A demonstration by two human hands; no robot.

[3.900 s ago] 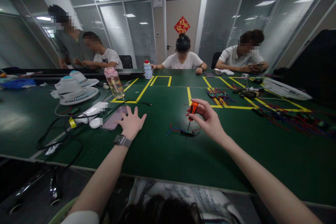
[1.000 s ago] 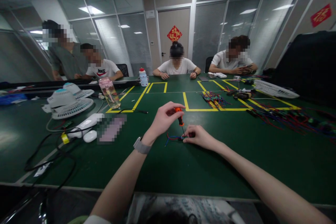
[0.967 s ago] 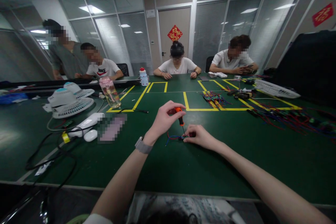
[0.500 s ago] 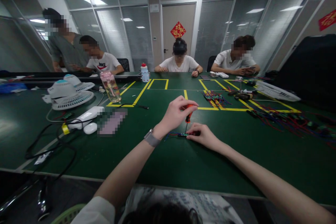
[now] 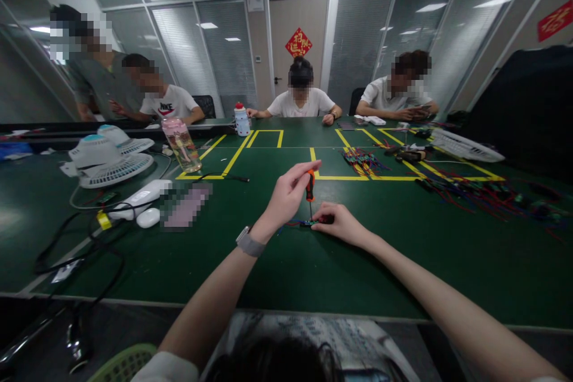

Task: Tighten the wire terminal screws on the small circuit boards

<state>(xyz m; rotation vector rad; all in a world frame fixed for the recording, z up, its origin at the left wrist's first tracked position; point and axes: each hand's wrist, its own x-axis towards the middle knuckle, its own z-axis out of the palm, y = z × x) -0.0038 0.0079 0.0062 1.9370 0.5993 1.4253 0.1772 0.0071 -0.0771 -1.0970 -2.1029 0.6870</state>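
My left hand [image 5: 286, 192], with a grey-banded watch on its wrist, holds a screwdriver [image 5: 310, 187] with an orange and black handle between thumb and fingers. The fingers lie fairly straight over the handle's top. Almost upright, the shaft runs down to a small circuit board [image 5: 307, 224] lying on the green table. My right hand [image 5: 342, 224] is closed, pinching the board's right end between thumb and fingertips. Thin blue and red wires [image 5: 290, 224] leave the board's left side. My fingers partly cover the board, and where exactly the screwdriver tip sits is too small to tell.
Bundles of wired boards [image 5: 363, 161] lie farther back on the table [image 5: 268, 277], with more at the right. White fans [image 5: 111, 158], a pink-lidded bottle [image 5: 182, 146], a blue bottle [image 5: 242, 119] and black cables [image 5: 96, 239] stand or lie leftward. Several people are across the table.
My left fingers have straightened from a curled pinch at the handle's top. The whole view has shifted slightly. Across the table, a person's hand has moved toward the blue bottle.
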